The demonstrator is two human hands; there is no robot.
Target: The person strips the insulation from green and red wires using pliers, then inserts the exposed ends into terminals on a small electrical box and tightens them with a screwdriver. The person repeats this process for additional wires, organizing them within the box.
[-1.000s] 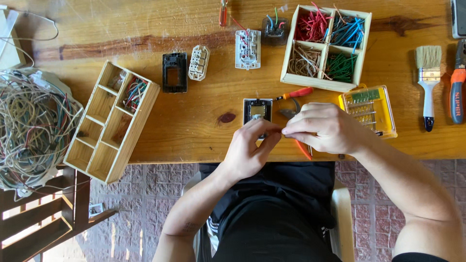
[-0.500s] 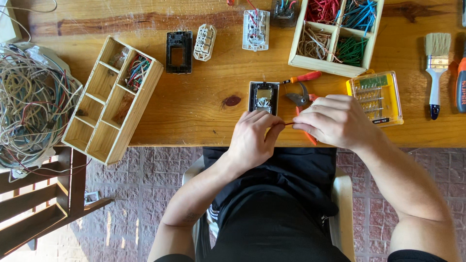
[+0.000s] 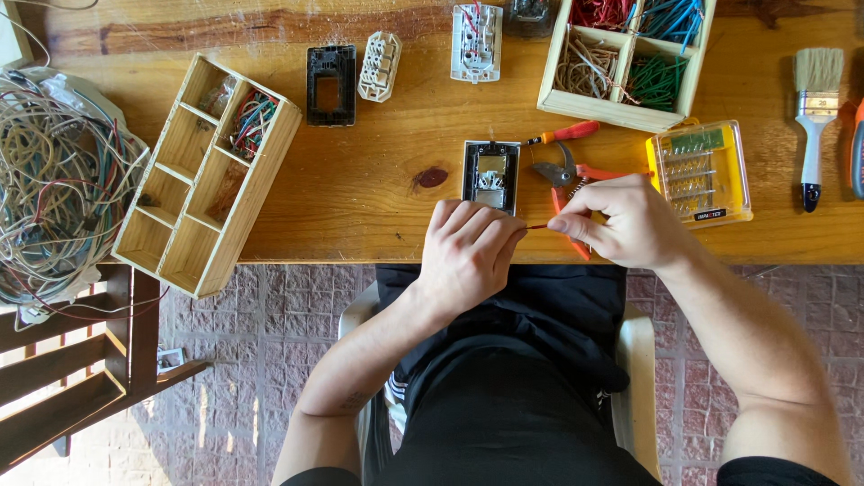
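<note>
1. Both hands meet at the near edge of the long wooden workbench [image 3: 360, 193]: the left hand [image 3: 468, 247] is curled with its fingers closed round one end of a short, thin red wire [image 3: 537, 227], and the right hand [image 3: 625, 220] pinches the other end between thumb and forefinger.
2. That wire shows only as a small red stretch in the gap between the two hands, held just above the table edge; how long it is inside either grip I cannot tell.
3. Just beyond the left knuckles lies a small dark rectangular switch module with a pale metal centre [image 3: 490, 173], face up and untouched.
4. Beside it, partly under the right hand, lie red-handled pliers [image 3: 562, 175], and just beyond them a slim red-handled screwdriver [image 3: 565, 134].
5. Right of the hand sits a yellow plastic bit case with a clear lid [image 3: 700, 171]; further back stands a four-part wooden box of sorted coloured wire pieces [image 3: 621, 63].
6. To my eye the step in hand is working the wire end by finger, straightening or twisting it; which, I cannot say.
7. Any next move would call for a steady pinch on both ends and a small, controlled turn, since so thin a piece slips or kinks easily.
</note>
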